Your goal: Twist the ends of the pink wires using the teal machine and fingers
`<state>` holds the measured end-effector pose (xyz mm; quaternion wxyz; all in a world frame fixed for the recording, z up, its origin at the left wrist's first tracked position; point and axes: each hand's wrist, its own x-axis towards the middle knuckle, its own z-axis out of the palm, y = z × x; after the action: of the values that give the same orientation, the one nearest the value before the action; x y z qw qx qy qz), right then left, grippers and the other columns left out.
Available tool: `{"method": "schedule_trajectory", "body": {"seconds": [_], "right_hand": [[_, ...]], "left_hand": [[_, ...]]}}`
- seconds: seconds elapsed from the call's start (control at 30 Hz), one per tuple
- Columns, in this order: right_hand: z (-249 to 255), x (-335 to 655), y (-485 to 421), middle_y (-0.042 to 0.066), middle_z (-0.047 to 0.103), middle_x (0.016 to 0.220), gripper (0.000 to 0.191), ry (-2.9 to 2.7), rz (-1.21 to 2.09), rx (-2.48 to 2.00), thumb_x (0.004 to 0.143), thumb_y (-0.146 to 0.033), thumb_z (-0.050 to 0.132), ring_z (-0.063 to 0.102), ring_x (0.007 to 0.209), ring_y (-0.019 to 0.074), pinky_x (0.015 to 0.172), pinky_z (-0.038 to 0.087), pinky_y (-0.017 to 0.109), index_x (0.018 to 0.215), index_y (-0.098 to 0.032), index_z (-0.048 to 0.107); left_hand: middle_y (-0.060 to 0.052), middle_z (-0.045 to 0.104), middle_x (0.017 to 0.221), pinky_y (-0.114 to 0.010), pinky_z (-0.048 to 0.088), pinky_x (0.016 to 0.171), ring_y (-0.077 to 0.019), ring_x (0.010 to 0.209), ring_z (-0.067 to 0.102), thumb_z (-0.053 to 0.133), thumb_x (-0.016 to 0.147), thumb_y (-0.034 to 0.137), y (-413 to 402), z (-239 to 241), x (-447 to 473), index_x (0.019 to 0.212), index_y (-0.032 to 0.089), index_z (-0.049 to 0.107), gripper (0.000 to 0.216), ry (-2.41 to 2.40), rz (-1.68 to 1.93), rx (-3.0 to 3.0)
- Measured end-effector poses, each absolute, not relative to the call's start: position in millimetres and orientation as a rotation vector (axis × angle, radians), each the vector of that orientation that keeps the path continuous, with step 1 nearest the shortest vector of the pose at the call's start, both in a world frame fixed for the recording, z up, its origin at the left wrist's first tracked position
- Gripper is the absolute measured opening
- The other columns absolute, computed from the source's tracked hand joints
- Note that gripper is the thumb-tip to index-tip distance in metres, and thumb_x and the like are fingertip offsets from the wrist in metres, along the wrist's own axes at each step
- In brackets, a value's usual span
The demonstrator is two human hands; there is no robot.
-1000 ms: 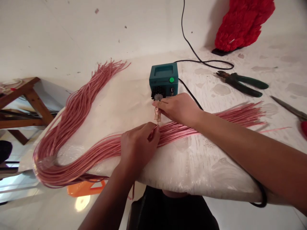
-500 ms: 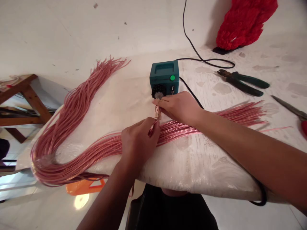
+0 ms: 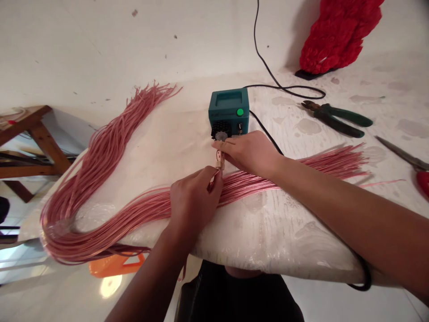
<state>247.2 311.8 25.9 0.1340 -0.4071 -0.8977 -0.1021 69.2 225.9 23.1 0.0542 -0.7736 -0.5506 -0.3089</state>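
Note:
My left hand (image 3: 196, 194) is closed in a pinch in front of the pink wire bundle (image 3: 140, 212), with what looks like a single pink wire (image 3: 213, 178) between thumb and forefinger. Just above those fingertips is a small pale piece with dark dots (image 3: 219, 157). My right hand (image 3: 253, 152) is closed around its upper part, fingertips right at the grey toothed wheel (image 3: 220, 136) of a small teal machine (image 3: 229, 109). A green button (image 3: 240, 112) and a switch show on the machine's front. The fingers hide most of the grip.
Diagonal cutters (image 3: 335, 118) and red-handled scissors (image 3: 402, 153) lie to the right. A black cable (image 3: 268, 71) runs from the machine up the wall. Red fluffy material (image 3: 335, 40) stands at the back right. The bundle curves along the left edge of the plastic-covered table (image 3: 254, 241).
The view has shifted slightly. Both hands keep the same grip and position at the toothed wheel, and the wires and tools lie as before.

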Motion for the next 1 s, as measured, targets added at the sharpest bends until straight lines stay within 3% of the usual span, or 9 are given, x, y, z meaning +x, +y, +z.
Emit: {"method": "schedule_trajectory", "body": {"seconds": [0.43,0.77,1.0], "right_hand": [[28.6,247.6,309.6,0.003,0.08,0.101,0.044,-2.592,-0.329,-1.184,0.101,-0.023,0.054,0.07,0.079,0.0209,0.054,0.021,0.032,0.144,-0.028,0.059],[29.5,249.4,308.3,0.003,0.079,0.114,0.046,-2.607,-0.305,-1.207,0.102,-0.026,0.052,0.072,0.083,0.0222,0.054,0.023,0.033,0.147,-0.031,0.056],[28.1,248.4,311.3,0.002,0.08,0.098,0.045,-2.614,-0.319,-1.19,0.101,-0.024,0.051,0.068,0.077,0.0194,0.056,0.019,0.032,0.145,-0.03,0.058]], "left_hand": [[0.005,0.046,0.05,-0.024,0.027,0.054,-0.0086,0.047,0.038,0.063,0.091,0.023,227.3,22.3,68.5,0.078,0.016,0.073,0.018,-1.753,-0.957,-2.342],[0.006,0.042,0.049,-0.024,0.027,0.054,-0.0092,0.046,0.037,0.061,0.09,0.027,226.6,25.6,70.6,0.079,0.017,0.072,0.019,-1.886,-0.947,-2.361],[0.006,0.043,0.049,-0.024,0.027,0.054,-0.0083,0.047,0.035,0.06,0.09,0.026,228.3,25.7,70.5,0.073,0.017,0.068,0.021,-1.853,-1.01,-2.365]]}}
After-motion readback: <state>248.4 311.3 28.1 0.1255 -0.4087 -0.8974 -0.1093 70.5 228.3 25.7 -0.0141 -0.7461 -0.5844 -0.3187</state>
